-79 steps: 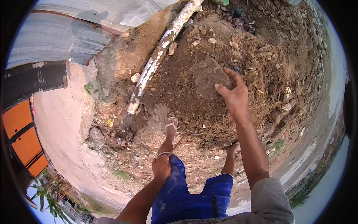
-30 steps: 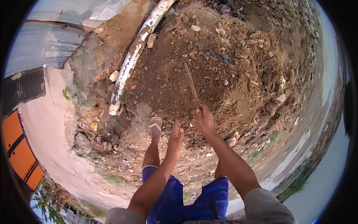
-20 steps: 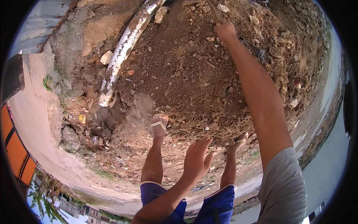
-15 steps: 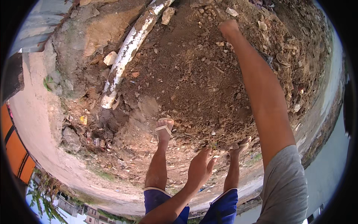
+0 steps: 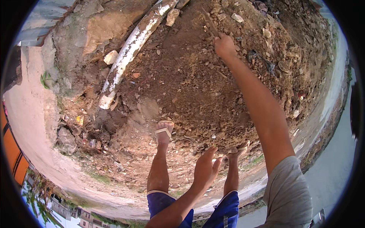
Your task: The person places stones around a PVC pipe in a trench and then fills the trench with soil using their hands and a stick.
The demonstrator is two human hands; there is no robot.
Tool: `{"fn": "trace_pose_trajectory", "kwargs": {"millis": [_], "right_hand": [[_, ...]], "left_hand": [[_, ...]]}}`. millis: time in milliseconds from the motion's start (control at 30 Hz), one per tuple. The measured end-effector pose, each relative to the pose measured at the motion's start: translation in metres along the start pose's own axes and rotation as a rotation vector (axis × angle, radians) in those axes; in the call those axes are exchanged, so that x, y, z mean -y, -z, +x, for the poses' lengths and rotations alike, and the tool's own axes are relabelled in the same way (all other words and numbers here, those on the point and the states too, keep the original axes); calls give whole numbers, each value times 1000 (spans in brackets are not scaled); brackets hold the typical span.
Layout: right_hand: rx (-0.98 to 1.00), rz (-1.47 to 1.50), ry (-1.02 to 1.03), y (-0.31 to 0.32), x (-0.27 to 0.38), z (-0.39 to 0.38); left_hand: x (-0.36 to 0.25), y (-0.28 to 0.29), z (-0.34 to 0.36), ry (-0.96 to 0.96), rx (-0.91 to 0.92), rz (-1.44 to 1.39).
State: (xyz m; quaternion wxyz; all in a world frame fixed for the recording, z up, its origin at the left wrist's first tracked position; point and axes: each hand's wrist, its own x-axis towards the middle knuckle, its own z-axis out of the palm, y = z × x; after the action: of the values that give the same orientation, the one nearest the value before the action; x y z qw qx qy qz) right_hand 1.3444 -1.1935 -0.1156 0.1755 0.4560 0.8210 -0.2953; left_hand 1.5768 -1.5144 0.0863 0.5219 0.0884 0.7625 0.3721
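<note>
My right arm reaches far forward over the loose brown soil (image 5: 190, 72). The right hand (image 5: 225, 45) is closed round one end of a thin, brown, stick-like bar (image 5: 210, 22), which points away from me and slants left against the dirt. Whether it is wood or rusty metal I cannot tell. Near my legs hangs my left hand (image 5: 205, 168), holding nothing, its fingers stretched out and the thumb apart. It is above the ground between my two feet, which wear pale flip-flops (image 5: 163, 130).
A white, flaking pole (image 5: 127, 57) lies on the soil at left, with a pale stone (image 5: 111, 57) beside it. Several stones and scraps, including dark plastic (image 5: 270, 67), dot the mound at right. Corrugated metal sheeting (image 5: 42, 21) borders the far left.
My right hand has come slightly back and to the left, and more of the bar shows. The left hand stays nearly in place, open.
</note>
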Motion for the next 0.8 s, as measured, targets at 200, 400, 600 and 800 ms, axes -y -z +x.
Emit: {"fn": "trace_pose_trajectory", "kwargs": {"millis": [200, 400, 600, 800], "right_hand": [[-14, 325, 21, -19, -36, -67], [160, 799, -95, -2, -44, -212], [432, 589, -168, 21, -124, -413], [613, 445, -39, 38, -238, -487]], "left_hand": [[0, -2, 5, 47, 51, -40], [6, 1, 8, 196, 84, -96], [46, -27, 29, 221, -176, -751], [67, -71, 14, 414, 75, -842]]}}
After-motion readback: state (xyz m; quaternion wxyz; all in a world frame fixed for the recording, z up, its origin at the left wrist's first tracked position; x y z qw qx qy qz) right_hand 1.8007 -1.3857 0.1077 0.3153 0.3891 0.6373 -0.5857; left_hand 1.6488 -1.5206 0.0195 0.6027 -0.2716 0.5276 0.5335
